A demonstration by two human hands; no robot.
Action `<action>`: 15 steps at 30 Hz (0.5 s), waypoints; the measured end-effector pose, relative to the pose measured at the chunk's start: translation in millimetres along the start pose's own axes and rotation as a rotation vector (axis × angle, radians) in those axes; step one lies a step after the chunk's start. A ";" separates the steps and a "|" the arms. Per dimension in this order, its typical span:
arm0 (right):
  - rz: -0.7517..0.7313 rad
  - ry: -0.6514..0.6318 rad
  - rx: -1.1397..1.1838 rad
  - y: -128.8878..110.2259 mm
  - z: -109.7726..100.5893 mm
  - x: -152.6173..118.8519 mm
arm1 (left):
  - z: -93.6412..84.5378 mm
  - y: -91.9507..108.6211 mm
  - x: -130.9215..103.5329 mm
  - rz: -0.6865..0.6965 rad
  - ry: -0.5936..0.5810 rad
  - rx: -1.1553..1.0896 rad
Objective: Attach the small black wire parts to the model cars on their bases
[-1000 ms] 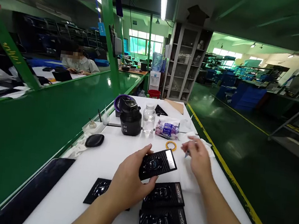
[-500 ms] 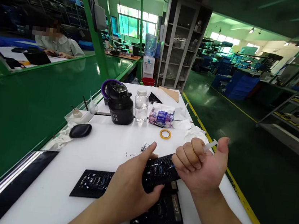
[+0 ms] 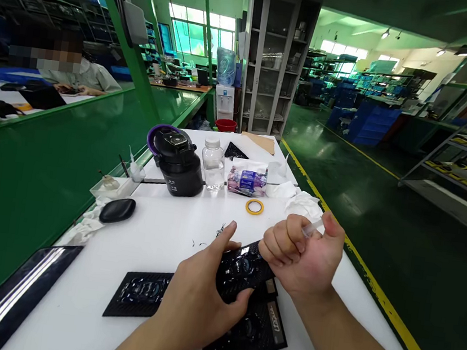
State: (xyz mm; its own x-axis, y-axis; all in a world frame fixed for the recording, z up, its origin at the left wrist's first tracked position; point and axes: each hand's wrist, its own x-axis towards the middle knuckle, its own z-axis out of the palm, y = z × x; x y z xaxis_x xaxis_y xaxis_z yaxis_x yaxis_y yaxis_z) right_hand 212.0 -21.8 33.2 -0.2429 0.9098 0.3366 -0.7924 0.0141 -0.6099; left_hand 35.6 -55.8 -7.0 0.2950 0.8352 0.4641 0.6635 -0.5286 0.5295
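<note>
The left hand (image 3: 198, 287) was half closed, clasping a glossy black rectangular panel (image 3: 239, 265) by its edges. Beside it, the right hand (image 3: 300, 257) was fisted around a slim translucent plastic tube (image 3: 311, 227).

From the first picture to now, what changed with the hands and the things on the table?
The right hand was apart from the black panel; it has come in to the panel's right end, its fingers now wrapped around a translucent syringe-like tool. The camera view shifted too. Unchanged: the left hand holds the panel; the yellow tape roll and clear bottle stayed put.
</note>
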 end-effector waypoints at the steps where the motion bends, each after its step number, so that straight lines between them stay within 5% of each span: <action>1: 0.002 0.001 -0.011 0.1 0.1 0.1 | 0.3 -0.4 0.0 -0.003 -0.002 -0.001; 15: -0.002 0.005 -0.022 -0.4 -1.6 3.2 | 4.3 -4.9 -0.7 -0.046 -0.014 -0.020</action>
State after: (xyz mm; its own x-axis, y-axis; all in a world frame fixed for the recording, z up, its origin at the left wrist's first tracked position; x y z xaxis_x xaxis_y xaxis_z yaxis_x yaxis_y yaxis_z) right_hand 212.4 -18.3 33.3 -0.2384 0.9117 0.3348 -0.7804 0.0254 -0.6248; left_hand 35.1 -53.1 -13.0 0.2741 0.8606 0.4292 0.6630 -0.4924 0.5640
